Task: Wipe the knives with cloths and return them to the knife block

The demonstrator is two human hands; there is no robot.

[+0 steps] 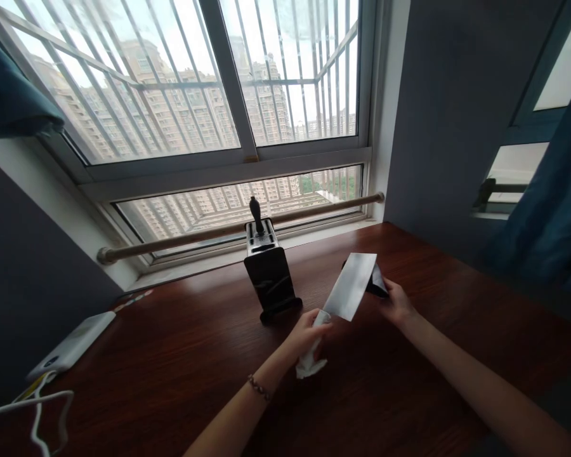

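Note:
My left hand (309, 333) is closed round the handle of a cleaver. White, crumpled paper or cloth (310, 367) is wrapped about the handle and hangs below my fist. The broad, shiny cleaver blade (351, 287) points up and away to the right. Behind the blade's right edge, my right hand (397, 301) grips a small black-and-grey item (377, 282); its kind cannot be made out, as the blade and my fingers partly hide it. Beyond my left hand stands a black knife block (272, 279) with a slotted metal top and one dark knife handle (255, 212) sticking up.
A brown wooden table (195, 343) lies under both hands. At the left edge rest a white device (73, 346) and white cables (38, 406). A barred window (171, 95) with a horizontal rail (314, 210) stands behind the table. A blue curtain (542, 209) hangs at right.

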